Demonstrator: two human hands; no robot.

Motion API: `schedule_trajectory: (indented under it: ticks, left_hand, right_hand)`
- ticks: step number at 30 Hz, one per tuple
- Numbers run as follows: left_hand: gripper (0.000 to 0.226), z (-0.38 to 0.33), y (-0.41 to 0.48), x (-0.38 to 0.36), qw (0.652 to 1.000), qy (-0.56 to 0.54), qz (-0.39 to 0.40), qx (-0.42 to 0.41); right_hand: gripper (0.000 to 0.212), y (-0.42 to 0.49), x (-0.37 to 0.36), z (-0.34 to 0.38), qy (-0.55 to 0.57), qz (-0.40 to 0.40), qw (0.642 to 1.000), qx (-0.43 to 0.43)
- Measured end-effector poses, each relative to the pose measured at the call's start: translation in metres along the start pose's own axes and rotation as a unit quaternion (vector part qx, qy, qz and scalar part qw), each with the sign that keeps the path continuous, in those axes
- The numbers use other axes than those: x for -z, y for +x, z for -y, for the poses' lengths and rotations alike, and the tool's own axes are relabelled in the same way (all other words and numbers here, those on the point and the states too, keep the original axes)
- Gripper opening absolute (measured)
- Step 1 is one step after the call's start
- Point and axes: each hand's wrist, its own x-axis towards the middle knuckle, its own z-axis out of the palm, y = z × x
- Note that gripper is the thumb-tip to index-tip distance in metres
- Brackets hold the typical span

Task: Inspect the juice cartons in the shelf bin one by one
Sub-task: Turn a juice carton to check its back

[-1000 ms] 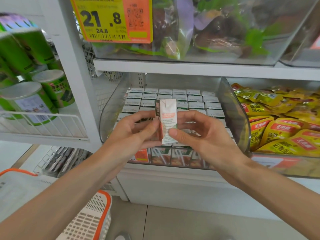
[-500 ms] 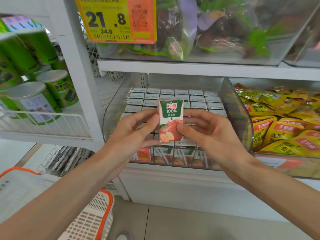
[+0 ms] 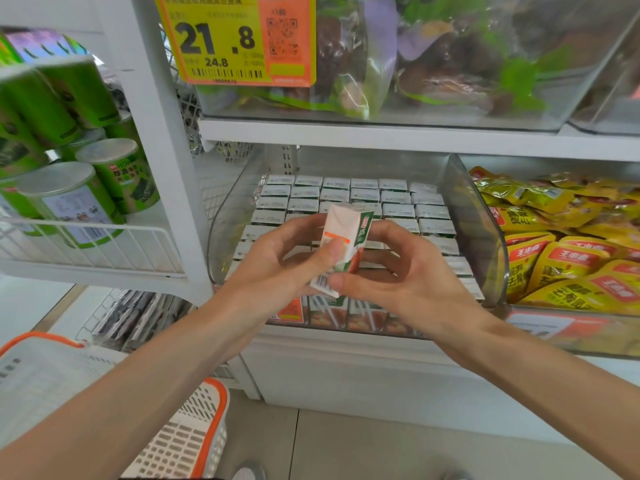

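Note:
A small juice carton (image 3: 341, 233), white on its side with a green and red front, is held tilted in front of the clear shelf bin (image 3: 474, 230). My left hand (image 3: 284, 265) grips it, thumb pressed on the white side. My right hand (image 3: 391, 271) pinches its lower end near the barcode, fingers curled behind it. Several rows of identical cartons (image 3: 398, 202) stand packed in the bin, tops up.
Yellow snack packets (image 3: 568, 251) fill the bin on the right. Green canisters (image 3: 86, 199) lie on a wire shelf at left. A white and orange basket (image 3: 187, 441) hangs by my left arm. A yellow price tag (image 3: 235, 39) hangs above.
The carton has been turned in my hands: first the white side faced me, then the green front, now it is tilted with the white side and barcode showing.

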Motion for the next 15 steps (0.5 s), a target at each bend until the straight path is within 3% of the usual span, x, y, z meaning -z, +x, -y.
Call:
schedule_trajectory:
  ticks: [3, 9, 15]
  left_hand:
    - [0.054, -0.0025, -0.0025, -0.001, 0.999, 0.024, 0.029, -0.002]
    - [0.052, -0.0053, -0.0036, 0.0027, 0.998, 0.047, 0.012, -0.028]
    - [0.064, -0.0025, -0.0003, 0.0023, 0.982, 0.151, -0.019, -0.112]
  right_hand:
    - [0.052, 0.0003, 0.0021, 0.0014, -0.013, -0.004, 1.0, 0.01]
    - [0.063, 0.0019, 0.0057, 0.0012, -0.001, 0.007, 1.0, 0.008]
    - [0.06, 0.004, 0.007, -0.0012, -0.088, -0.022, 0.987, 0.134]
